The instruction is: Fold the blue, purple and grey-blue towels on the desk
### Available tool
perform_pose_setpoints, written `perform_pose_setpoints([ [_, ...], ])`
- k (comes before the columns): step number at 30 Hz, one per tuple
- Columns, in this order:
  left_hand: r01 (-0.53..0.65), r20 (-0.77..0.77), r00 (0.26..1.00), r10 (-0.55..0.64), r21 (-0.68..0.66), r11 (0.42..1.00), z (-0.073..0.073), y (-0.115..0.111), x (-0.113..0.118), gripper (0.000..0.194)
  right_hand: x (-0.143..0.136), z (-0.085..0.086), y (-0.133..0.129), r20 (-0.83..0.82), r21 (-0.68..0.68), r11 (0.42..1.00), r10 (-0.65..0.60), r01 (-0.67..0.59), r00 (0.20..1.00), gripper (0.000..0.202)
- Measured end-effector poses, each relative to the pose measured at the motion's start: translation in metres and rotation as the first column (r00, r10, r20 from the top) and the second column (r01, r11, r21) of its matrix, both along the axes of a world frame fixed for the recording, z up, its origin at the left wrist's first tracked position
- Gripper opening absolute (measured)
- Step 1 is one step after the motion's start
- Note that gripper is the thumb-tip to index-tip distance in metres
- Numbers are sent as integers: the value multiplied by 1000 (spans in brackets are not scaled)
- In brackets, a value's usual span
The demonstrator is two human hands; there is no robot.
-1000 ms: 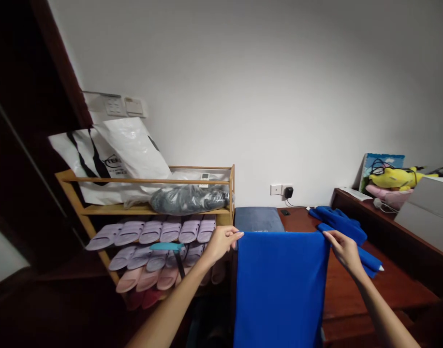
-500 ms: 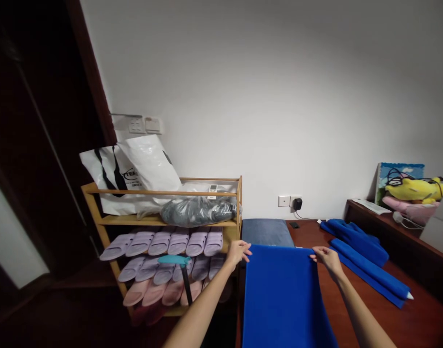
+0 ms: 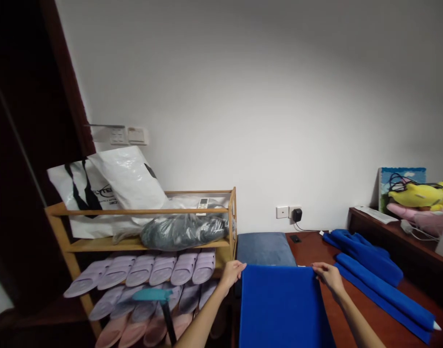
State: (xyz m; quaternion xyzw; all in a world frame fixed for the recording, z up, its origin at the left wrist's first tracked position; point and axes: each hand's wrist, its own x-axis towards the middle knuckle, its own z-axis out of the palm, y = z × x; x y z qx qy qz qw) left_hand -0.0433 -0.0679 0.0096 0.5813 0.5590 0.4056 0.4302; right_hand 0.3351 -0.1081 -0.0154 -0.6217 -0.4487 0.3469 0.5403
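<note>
A blue cloth (image 3: pixel 279 307) hangs stretched between my two hands, its top edge pulled straight. My left hand (image 3: pixel 232 274) pinches the upper left corner, close to the shoe rack's right post. At the upper right corner, my right hand (image 3: pixel 327 278) pinches the cloth over the reddish-brown wooden surface (image 3: pixel 347 309). Behind the top edge lies a grey-blue cushion (image 3: pixel 265 247). To the right of my right hand are a rolled blue cloth (image 3: pixel 388 295) and a crumpled blue cloth (image 3: pixel 366 253). The lower part of the held cloth runs out of view.
On the left, a wooden shoe rack (image 3: pixel 221 244) holds lilac slippers (image 3: pixel 140 270), pink slippers and white bags (image 3: pixel 129 176). A teal-topped black pole (image 3: pixel 167 319) stands before it. A black plug (image 3: pixel 297 215) is in the wall. A yellow plush toy (image 3: pixel 417 195) sits on the right shelf.
The view has tilted up and shifted slightly, so the rack and wooden surface appear lower. Both hands still hold the cloth's corners; its top edge looks tauter.
</note>
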Motion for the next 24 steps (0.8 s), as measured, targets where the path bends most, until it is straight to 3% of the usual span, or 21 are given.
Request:
perform_pose_setpoints([
  [10, -80, -150, 987, 57, -156, 984, -24, 31, 22, 27, -12, -31, 45, 103, 28, 999, -41, 38, 994, 29],
  [13, -126, -209, 972, 108, -75, 989, -27, 25, 32, 24, -22, -45, 47, 172, 30, 999, -28, 23, 985, 35],
  [15, -120, -236, 964, 120, 14, 993, -32, 7, 36, 27, -32, -57, 37, 213, 40, 999, -24, 15, 977, 44],
  [18, 35, -314, 949, 19, 165, 986, -53, -34, 36, 41, -48, -80, 5, 405, 96, 993, 28, -74, 914, 55],
  [21, 379, -638, 766, -86, 339, 861, -86, -70, 33, 63, -61, -100, -32, 687, 47, 970, 144, -241, 712, 56],
  [24, 484, -794, 608, -9, 362, 797, -110, -86, 31, 73, -67, -107, -52, 824, -46, 962, 190, -270, 534, 57],
])
